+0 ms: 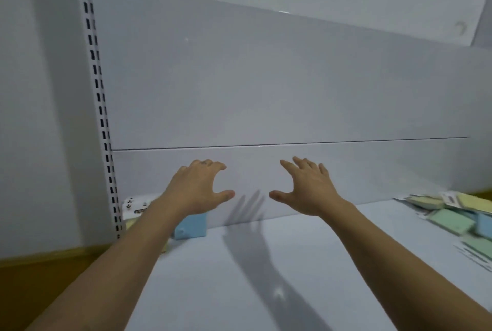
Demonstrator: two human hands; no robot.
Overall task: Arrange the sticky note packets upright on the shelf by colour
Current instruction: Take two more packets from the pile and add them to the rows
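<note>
A: Left hand [198, 187] is up just left of centre, back toward us, fingers loosely bent and thumb stuck out wide, and there's nothing in it!

B: And the right hand [308, 187] mirrors it just right of centre, fingers straight and fanned, thumb pointing in toward the other thumb. Empty too, with a clear gap between the two thumbs.

A: Both hover in front of the white back panel [266, 91], above the white shelf [191, 290]. Their shadow [255, 250] falls across the shelf at centre bottom.

B: Now the sticky notes. Lower left, a blue packet [193, 225] stands upright against the back panel, partly tucked behind the left forearm.

A: Left of it I catch a sliver of a pale yellow packet [129, 223], mostly hidden by that arm. Above it there's a white card [133, 204] with dark marks. Whether that card is a packet, I can't tell.

B: Over at the right edge is a loose pile of packets [452, 213]. Pale yellow ones sit toward the back, a green packet [451, 221] is in front, and blue shows at the very edge. They're lying flat and overlapping.

A: That pile is well apart from either hand.

B: And up the left side runs the slotted upright [99, 91], with brown floor [40, 277] in the lower left corner.
</note>
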